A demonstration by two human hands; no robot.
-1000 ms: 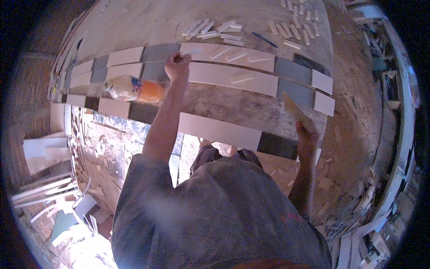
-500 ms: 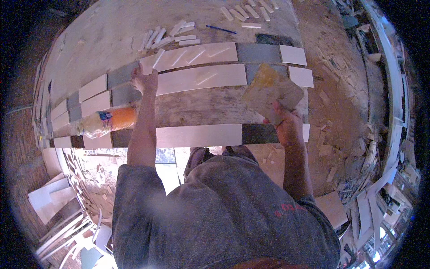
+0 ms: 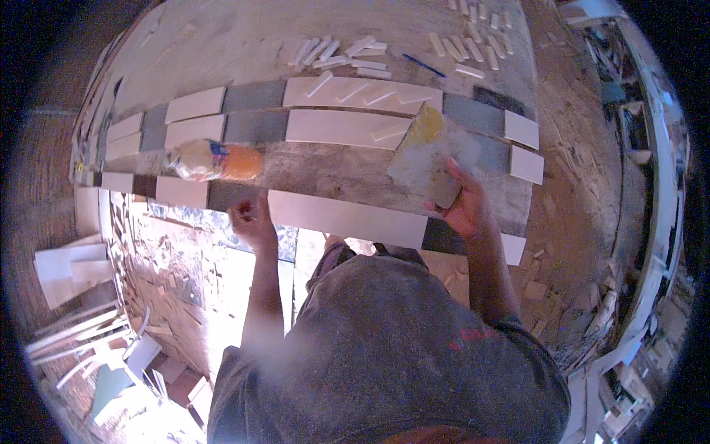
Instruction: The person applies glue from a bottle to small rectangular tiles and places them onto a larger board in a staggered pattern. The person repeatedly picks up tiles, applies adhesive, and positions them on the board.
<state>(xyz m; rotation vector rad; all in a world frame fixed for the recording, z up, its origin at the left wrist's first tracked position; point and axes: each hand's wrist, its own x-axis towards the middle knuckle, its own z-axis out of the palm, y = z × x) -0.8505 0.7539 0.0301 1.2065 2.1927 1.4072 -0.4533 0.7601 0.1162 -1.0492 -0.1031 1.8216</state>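
Dusty floor with rows of white and grey tiles. Right hand is clamped on a trowel over the bare strip; left hand pinches shut near a long white tile. I'd keep that blade flat and spread evenly.

Person seen from above, grey short-sleeved shirt filling the lower centre of the frame, small red marking at its right side, both forearms bare, no gloves

Rows of tiles span the table; a bottle lies between rows (left side), spacers behind near the far edge.
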